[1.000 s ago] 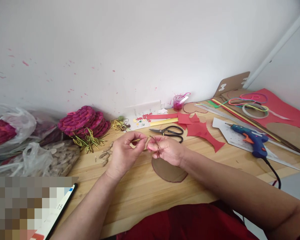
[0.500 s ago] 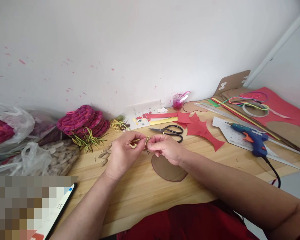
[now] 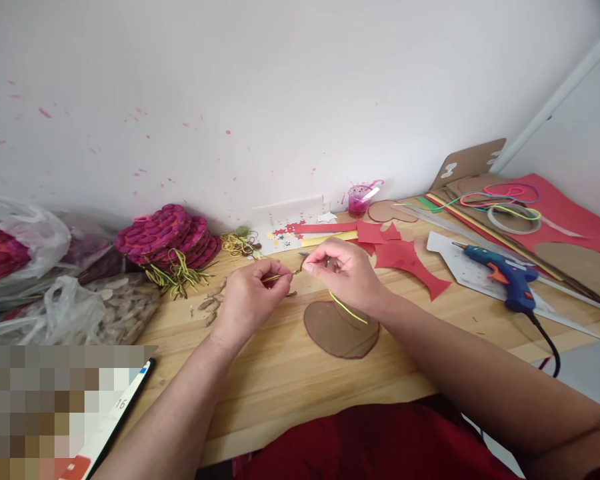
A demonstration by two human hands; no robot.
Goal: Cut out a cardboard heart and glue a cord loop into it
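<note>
Between my two hands runs a twisted yellow and dark yarn (image 3: 296, 271). My left hand (image 3: 253, 290) pinches one side of it, with short dark ends showing under the fingers. My right hand (image 3: 345, 273) is closed on the other side, and a bright yellow tail hangs below it. Under that tail lies a brown cardboard oval (image 3: 337, 333) with a dark outline. Behind my right hand the scissors are almost wholly hidden, only a tip showing. Left of my left hand, several peanut-like brown pieces (image 3: 211, 305) lie on the wooden table (image 3: 260, 387).
A stack of magenta painted discs (image 3: 155, 233) with yarn ends stands at the back left, beside plastic bags (image 3: 75, 313). Red paper scraps (image 3: 405, 257) and a cup of pink paint (image 3: 359, 202) are behind. The corded blue glue gun (image 3: 510, 270) lies right; a tablet (image 3: 123, 407) is front left.
My hands have drawn apart, my right hand rising slightly and moving right. A stretch of yarn now shows between them, and a yellow tail hangs from the right hand.
</note>
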